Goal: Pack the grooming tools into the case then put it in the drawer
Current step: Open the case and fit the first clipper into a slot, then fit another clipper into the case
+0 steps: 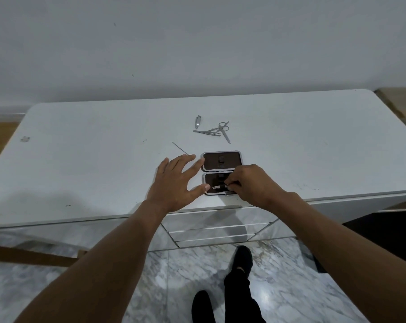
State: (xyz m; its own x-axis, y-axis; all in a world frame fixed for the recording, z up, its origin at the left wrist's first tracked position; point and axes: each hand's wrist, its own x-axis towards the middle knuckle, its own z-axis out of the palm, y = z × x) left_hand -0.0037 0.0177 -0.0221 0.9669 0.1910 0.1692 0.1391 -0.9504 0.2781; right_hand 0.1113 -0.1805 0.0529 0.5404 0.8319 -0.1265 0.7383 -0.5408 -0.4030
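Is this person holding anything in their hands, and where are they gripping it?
The right hand pinches a small silver metal tool by its right end, inside the open brown case. The left hand holds nothing, resting spread beside the case.

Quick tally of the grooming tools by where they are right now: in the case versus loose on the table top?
In the open case, pinched by the right hand: 1, a small metal tool
Loose, thin pick by the left hand: 1
Loose, nail clipper: 1
Loose, scissors: 1
Loose, in the pile under the scissors: about 3, overlapping, hard to separate
Total: about 7
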